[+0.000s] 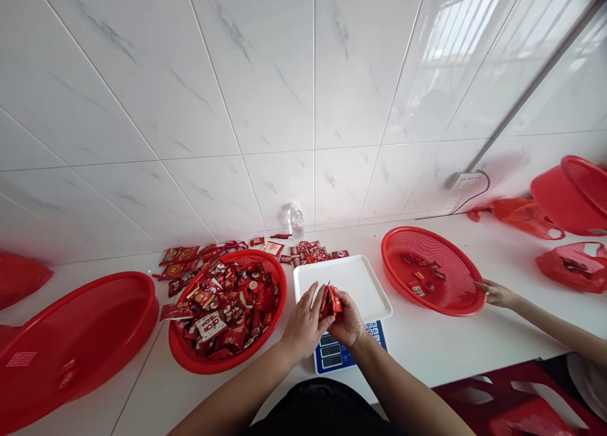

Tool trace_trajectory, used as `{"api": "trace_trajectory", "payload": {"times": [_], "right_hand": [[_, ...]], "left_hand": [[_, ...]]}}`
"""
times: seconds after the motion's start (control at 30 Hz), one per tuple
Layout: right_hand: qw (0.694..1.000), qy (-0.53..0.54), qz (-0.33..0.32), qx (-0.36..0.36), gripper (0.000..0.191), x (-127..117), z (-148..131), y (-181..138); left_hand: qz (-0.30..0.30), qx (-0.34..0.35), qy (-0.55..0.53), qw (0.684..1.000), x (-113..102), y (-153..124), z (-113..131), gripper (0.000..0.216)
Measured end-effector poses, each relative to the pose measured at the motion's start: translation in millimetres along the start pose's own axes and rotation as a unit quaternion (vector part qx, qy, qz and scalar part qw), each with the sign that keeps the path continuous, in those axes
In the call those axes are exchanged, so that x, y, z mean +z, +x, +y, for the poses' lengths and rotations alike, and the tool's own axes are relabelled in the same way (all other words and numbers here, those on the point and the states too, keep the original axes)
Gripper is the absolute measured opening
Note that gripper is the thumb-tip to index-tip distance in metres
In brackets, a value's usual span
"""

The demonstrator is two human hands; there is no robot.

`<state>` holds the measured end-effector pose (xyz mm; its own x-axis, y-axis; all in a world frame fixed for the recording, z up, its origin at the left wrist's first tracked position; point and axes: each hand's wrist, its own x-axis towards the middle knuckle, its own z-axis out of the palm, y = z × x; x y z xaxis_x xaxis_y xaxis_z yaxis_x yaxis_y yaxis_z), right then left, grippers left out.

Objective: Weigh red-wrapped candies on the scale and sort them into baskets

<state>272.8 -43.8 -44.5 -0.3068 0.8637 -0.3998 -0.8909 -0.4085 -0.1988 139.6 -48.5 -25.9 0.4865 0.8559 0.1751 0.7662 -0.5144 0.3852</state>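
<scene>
My left hand (306, 321) and my right hand (349, 319) are closed together around a small bunch of red wrapped snack packets (331, 302). They are above the front of a digital scale (332, 359), whose white tray (370, 284) lies just behind them. How many packets I hold is hidden by my fingers. To the left of my left hand stands a round red basket (187, 358) heaped with red, brown and white wrapped packets (222, 309).
Loose packets (310, 252) lie behind the scale near a clear bottle (296, 222). A red basket (403, 284) with a few packets stands right, another person's hand (497, 293) at its rim. More red baskets (109, 354) stand left. A power strip (466, 180) is on the wall.
</scene>
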Motion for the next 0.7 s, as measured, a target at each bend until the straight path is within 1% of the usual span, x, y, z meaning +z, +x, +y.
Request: {"api": "trace_trajectory", "payload": {"times": [0.1, 0.17, 0.2, 0.27, 0.37, 0.4, 0.43, 0.47, 0.5, 0.57, 0.6, 0.63, 0.7], "right_hand": [[1.000, 0.005, -0.028, 0.006, 0.012, -4, -8, -8], [0.999, 0.015, -0.044, 0.012, 0.016, -10, -18, -17], [0.999, 0.020, -0.047, 0.009, 0.016, -14, -25, -22], [0.999, 0.027, -0.044, -0.013, 0.016, -24, -42, -34], [0.997, 0.027, -0.032, -0.060, 0.016, -41, -73, -54], [0.997, 0.026, -0.028, -0.074, 0.016, -46, -83, -60], [0.996, 0.023, -0.026, -0.087, 0.017, -50, -93, -66], [0.995, 0.021, -0.023, -0.099, 0.017, -54, -103, -72], [0.993, 0.019, -0.021, -0.111, 0.018, -58, -112, -76], [0.991, 0.020, -0.018, -0.132, 0.019, -62, -129, -83], [0.990, 0.023, -0.016, -0.141, 0.020, -63, -136, -85], [0.988, 0.027, -0.013, -0.150, 0.020, -63, -144, -88], [0.984, 0.035, -0.001, -0.175, 0.021, -63, -160, -92]], "left_hand": [[-0.007, 0.025, -0.041, 0.999, 7, -4, -1, 0.062], [0.006, 0.018, -0.037, 0.999, 9, -7, -10, 0.061], [0.016, 0.003, -0.024, 1.000, 9, -8, -17, 0.060], [0.037, -0.051, 0.019, 0.998, 9, -11, -40, 0.059], [0.038, -0.141, 0.105, 0.984, 5, -20, -85, 0.064], [0.030, -0.172, 0.123, 0.977, 4, -25, -99, 0.066], [0.007, -0.201, 0.125, 0.972, 4, -29, -111, 0.069], [-0.029, -0.238, 0.110, 0.965, 4, -34, -121, 0.073], [-0.069, -0.283, 0.080, 0.953, 4, -39, -127, 0.071], [-0.136, -0.333, 0.015, 0.933, 7, -45, -131, 0.064], [-0.151, -0.339, -0.007, 0.928, 8, -47, -130, 0.061], [-0.153, -0.337, -0.019, 0.929, 10, -48, -127, 0.059], [-0.135, -0.325, -0.018, 0.936, 12, -48, -120, 0.056]]}}
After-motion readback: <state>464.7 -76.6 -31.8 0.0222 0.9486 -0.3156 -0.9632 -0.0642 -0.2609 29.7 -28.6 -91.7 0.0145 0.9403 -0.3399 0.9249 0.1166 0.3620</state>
